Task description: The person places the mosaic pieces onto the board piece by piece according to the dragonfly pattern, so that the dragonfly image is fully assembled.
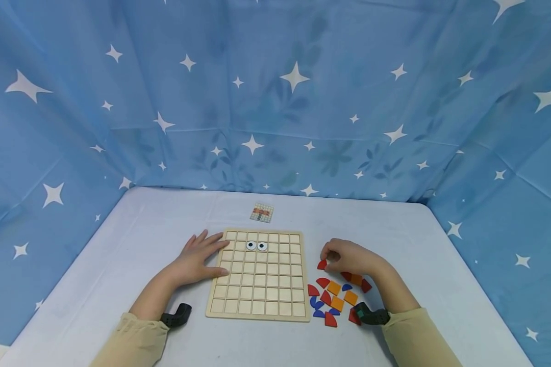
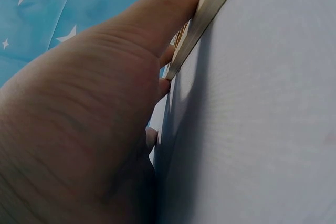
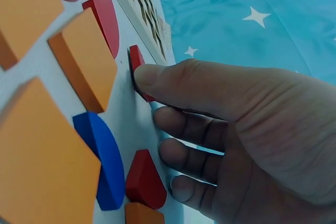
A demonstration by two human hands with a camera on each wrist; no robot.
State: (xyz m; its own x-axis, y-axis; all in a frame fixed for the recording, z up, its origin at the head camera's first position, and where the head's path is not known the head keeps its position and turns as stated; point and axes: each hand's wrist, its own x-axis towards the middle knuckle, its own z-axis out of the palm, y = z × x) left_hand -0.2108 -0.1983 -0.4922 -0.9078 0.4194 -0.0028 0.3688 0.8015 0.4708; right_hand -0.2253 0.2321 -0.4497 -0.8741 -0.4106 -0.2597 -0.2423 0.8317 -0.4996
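A pale wooden grid board [image 1: 257, 295] lies flat on the table, with two round eye pieces [image 1: 251, 245] side by side in its upper rows. My left hand [image 1: 196, 260] rests on the board's left edge, fingers spread and thumb straight; the left wrist view shows the thumb against the board's side [image 2: 194, 38]. Right of the board, my right hand [image 1: 349, 256] pinches a red quarter-circle piece [image 1: 322, 264] between thumb and finger. The right wrist view shows the thumb pressed on that red piece [image 3: 134, 56], close to the table surface.
Below my right hand lie several loose pieces: orange squares [image 1: 351, 297], red quarter circles [image 1: 330, 320] and blue half circles [image 1: 346, 287]. Behind the board is a small pattern card [image 1: 261, 212]. A blue star-printed curtain [image 1: 275, 102] surrounds the white table [image 1: 174, 336].
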